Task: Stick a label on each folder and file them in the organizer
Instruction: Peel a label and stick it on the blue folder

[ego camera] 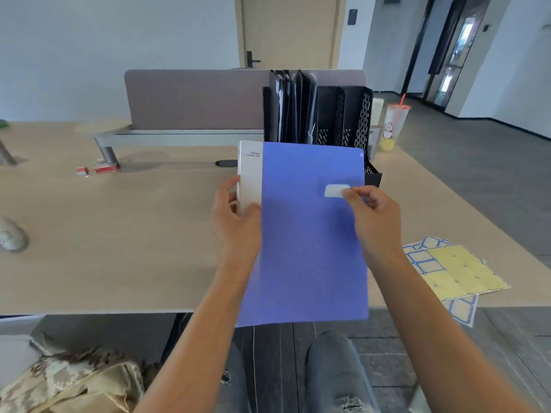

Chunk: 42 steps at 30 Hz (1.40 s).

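Now we hold a blue folder up in front of us, above the near edge of the counter, its lower part hanging past that edge over our knees. Our left hand grips the folder by its white spine, thumb on the front and fingers wrapped behind. Our right hand pinches one end of a white label with a blue border between thumb and forefinger; the label lies against the folder's cover near its upper right, though we cannot tell how much of it is stuck down. Just behind the folder stands a black mesh organizer, with several dark folders upright in its left slots and the right slots open. To our right on the counter lie label sheets, a yellow one on top of blue-bordered ones, partly over the counter's edge. Beside the organizer stands a plastic cup with a red straw. Far left on the counter sit two small red boxes.
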Tool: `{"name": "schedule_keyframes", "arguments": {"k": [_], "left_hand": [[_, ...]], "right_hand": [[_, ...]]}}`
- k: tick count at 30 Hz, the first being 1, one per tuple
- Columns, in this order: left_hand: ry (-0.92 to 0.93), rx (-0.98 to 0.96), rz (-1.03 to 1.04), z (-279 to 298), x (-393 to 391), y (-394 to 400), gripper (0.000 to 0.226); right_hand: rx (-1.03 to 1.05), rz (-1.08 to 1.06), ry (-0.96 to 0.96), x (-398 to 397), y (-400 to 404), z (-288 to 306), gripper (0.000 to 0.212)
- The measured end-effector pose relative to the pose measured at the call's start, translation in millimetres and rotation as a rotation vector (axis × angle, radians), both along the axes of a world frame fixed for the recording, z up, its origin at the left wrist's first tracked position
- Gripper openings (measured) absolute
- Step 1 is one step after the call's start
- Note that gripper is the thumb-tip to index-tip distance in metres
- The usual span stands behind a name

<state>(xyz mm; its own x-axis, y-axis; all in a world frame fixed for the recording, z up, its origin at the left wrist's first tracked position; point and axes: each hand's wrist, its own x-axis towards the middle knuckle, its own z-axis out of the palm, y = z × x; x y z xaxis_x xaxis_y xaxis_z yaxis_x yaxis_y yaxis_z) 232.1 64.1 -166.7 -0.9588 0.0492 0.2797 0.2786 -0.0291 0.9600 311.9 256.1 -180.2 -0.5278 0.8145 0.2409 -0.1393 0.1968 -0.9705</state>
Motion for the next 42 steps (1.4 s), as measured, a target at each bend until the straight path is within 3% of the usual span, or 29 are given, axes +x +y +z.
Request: {"name": "schedule_keyframes", "arguments": {"k": [6,13,16,19,22,25,29,38,42], "left_hand": [[0.176,0.065,0.034,27.8,10.9,-1.0,0.053],[0.231,0.031,0.071,39.5,14.8,0.6,0.061],[0.434,-0.080,0.186,53.2,17.5,4.9,0.075],[0.693,-0.231,0.192,79.3,20.9,18.8,0.061],[0.870,-0.504,0.104,106.1,18.7,35.8,0.044],[0.853,-0.721,-0.065,125.5,15.2,46.7,0.042],[0.875,-0.813,-0.122,131.2,13.8,53.4,0.042],[0.886,-0.656,-0.048,121.8,21.7,67.0,0.027],[0.895,-0.601,-0.014,116.5,24.2,69.9,0.035]], "right_hand": [[0.069,0.002,0.174,9.5,-1.8,48.2,0.012],[0.166,0.031,0.259,10.1,-1.7,71.1,0.008],[0.170,0.042,0.271,10.2,-3.4,71.8,0.009],[0.167,0.050,0.288,10.5,-4.7,71.4,0.008],[0.183,0.073,0.300,12.4,-4.8,71.2,0.008],[0.207,0.100,0.302,17.6,-2.2,70.9,0.009],[0.205,0.114,0.295,27.4,5.4,70.7,0.013],[0.251,0.024,0.308,42.4,5.2,81.0,0.012],[0.239,-0.013,0.294,41.9,3.1,83.7,0.011]]}}
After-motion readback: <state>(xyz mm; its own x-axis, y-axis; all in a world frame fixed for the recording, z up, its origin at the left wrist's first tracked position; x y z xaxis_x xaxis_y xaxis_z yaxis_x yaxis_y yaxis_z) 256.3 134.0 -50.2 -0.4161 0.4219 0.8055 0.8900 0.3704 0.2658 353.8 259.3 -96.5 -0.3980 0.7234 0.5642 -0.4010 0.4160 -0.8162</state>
